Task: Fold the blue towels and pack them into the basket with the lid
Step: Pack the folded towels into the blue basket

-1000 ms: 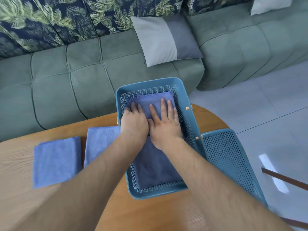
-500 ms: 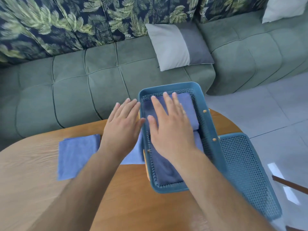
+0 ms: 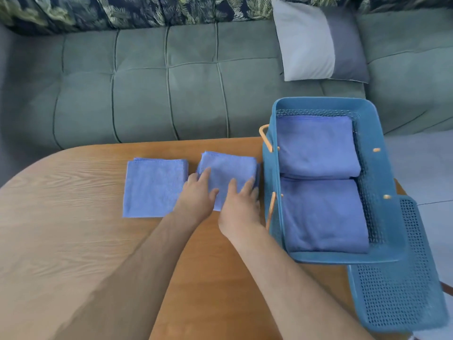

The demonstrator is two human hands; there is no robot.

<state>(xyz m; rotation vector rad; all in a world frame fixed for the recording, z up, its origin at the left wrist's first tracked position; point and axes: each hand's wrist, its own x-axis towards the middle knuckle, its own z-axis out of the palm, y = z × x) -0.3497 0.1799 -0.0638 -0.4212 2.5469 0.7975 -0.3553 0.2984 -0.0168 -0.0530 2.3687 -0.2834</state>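
Soft, light, floppy folded towel (image 3: pixel 229 168); left hand (image 3: pixel 197 198), right hand (image 3: pixel 239 208) flat on it, fingers extended. Best pinch both side edges.

From my right hand (image 3: pixel 240 209), the basket (image 3: pixel 272 173) wall rises just beside it at 3 o'clock, its handle (image 3: pixel 270 209) sticking out, so I get no sideways slide there. Over the rim the way is open, down onto two packed towels (image 3: pixel 323 214). A folded towel (image 3: pixel 152 187) lies flat toward 10 o'clock. Bare table (image 3: pixel 73 241) runs from 7 to 9. The lid (image 3: pixel 397 290) lies open at 4, beyond the basket.
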